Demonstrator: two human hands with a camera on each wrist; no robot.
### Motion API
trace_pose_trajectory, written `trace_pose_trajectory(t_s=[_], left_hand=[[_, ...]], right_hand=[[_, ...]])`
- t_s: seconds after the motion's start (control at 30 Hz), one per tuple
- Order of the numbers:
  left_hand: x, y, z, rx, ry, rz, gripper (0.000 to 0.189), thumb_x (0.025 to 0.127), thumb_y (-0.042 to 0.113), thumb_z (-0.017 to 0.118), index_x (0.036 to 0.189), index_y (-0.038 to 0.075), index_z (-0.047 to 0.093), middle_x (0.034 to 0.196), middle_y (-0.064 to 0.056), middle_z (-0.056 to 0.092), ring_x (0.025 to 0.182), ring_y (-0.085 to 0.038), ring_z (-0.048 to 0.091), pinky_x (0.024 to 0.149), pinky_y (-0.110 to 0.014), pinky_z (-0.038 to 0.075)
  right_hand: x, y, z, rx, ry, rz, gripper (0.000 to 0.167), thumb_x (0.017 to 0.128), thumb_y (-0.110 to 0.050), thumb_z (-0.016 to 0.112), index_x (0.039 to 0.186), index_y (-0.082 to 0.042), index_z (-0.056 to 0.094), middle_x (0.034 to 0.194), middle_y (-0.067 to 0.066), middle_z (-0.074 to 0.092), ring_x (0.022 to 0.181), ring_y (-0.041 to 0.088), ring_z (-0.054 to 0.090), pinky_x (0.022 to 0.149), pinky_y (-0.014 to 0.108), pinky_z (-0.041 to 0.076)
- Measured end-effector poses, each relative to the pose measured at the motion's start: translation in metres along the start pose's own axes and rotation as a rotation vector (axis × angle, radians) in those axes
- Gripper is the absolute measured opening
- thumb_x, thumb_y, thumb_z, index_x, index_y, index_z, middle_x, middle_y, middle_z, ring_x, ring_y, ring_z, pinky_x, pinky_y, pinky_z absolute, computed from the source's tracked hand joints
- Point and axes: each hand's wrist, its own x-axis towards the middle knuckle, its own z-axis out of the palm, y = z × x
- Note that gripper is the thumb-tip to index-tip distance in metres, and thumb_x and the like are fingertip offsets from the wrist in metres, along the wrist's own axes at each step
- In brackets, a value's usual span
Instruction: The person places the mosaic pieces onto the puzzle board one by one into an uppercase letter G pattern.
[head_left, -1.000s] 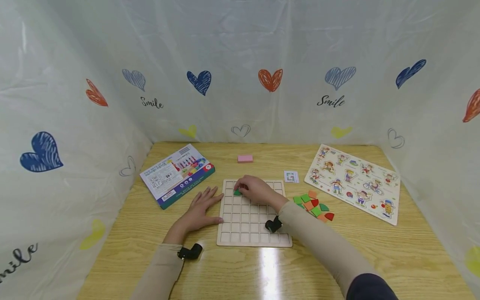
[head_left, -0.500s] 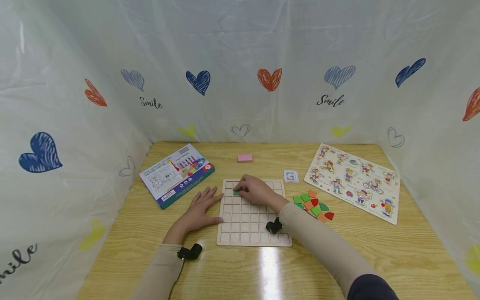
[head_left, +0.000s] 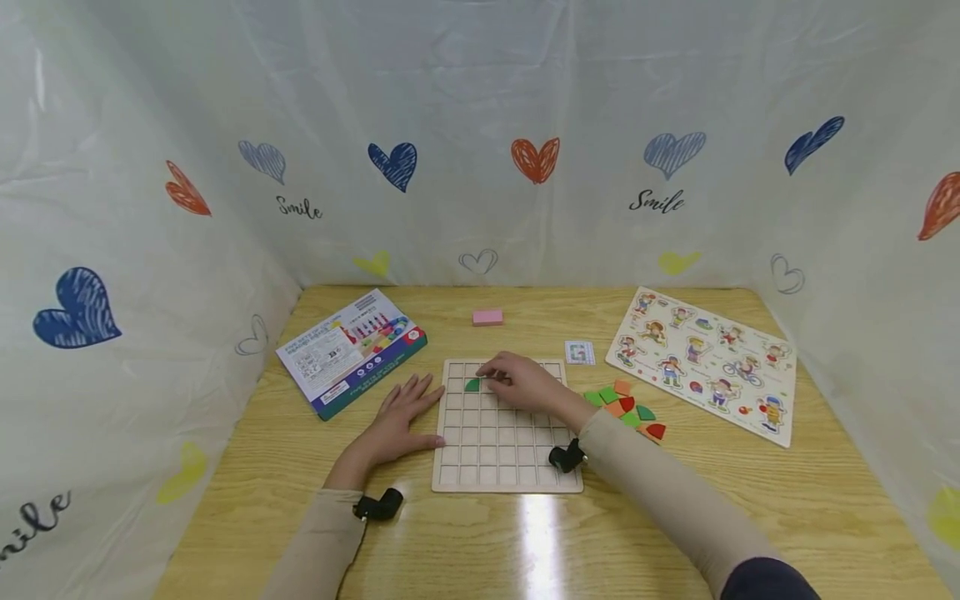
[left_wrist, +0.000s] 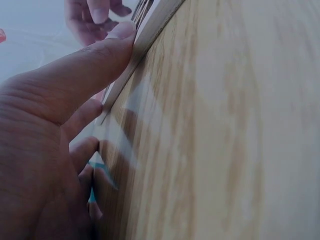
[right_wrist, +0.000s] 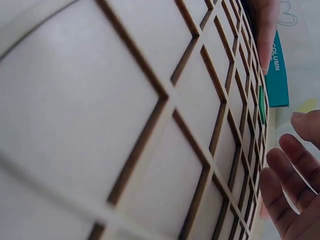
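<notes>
A green quarter-round tile (head_left: 472,385) lies in a cell near the top left of the wooden grid board (head_left: 507,478). Just right of that tile, my right hand (head_left: 525,385) hovers over the board with loosely bent fingers and nothing in them. The right wrist view shows the same hand (right_wrist: 295,185) apart from the green tile (right_wrist: 262,105). My left hand (head_left: 401,423) rests flat on the table, fingers spread, its thumb at the board's left edge. In the left wrist view that thumb (left_wrist: 100,60) presses against the board's side.
Several green, orange and red tiles (head_left: 632,421) lie in a pile right of the board. A small pattern card (head_left: 580,352), a pink block (head_left: 487,317), a picture puzzle board (head_left: 705,358) and a printed box (head_left: 352,354) stand around on the table (head_left: 420,550).
My right hand has let go of the green tile and moved slightly right, leaving it in the grid. The left hand stays in place.
</notes>
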Motion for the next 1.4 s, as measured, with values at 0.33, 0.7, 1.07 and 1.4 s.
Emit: trace_pose_trajectory(t_s=[0.33,0.7,1.07,1.4], left_hand=[[0.002,0.000,-0.001,0.002,-0.005,0.006,0.089,0.088,0.046,0.078,0.160,0.015,0.036,0.170,-0.012,0.014,0.156,-0.036,0.002,0.124,-0.054,-0.004],[0.001,-0.001,-0.001,0.019,-0.011,-0.009,0.089,0.088,0.047,0.077,0.160,0.017,0.034,0.170,-0.011,0.013,0.156,-0.035,0.000,0.124,-0.053,-0.004],[0.001,0.001,0.000,0.023,-0.005,-0.004,0.088,0.089,0.047,0.076,0.160,0.016,0.035,0.170,-0.012,0.014,0.156,-0.037,0.002,0.124,-0.054,-0.004],[-0.001,0.001,0.001,0.019,-0.001,-0.006,0.089,0.088,0.047,0.077,0.160,0.016,0.035,0.170,-0.012,0.014,0.156,-0.037,0.002,0.124,-0.055,-0.003]], right_hand=[[-0.037,0.020,-0.038,0.007,0.042,0.046,0.026,0.104,-0.018,0.060,0.128,-0.012,0.070,0.114,0.000,0.066,0.096,0.014,0.063,0.080,0.035,0.055],[-0.097,0.062,-0.076,-0.020,0.123,0.133,0.026,0.102,-0.013,0.062,0.126,-0.005,0.069,0.106,0.003,0.069,0.092,0.018,0.064,0.077,0.039,0.055],[-0.133,0.084,-0.085,-0.107,0.123,0.196,0.023,0.098,-0.010,0.068,0.119,-0.005,0.075,0.110,0.010,0.070,0.098,0.028,0.064,0.086,0.051,0.054],[-0.136,0.098,-0.077,-0.178,0.150,0.172,0.014,0.095,-0.012,0.072,0.108,-0.013,0.078,0.105,0.005,0.065,0.092,0.022,0.059,0.079,0.043,0.050]])
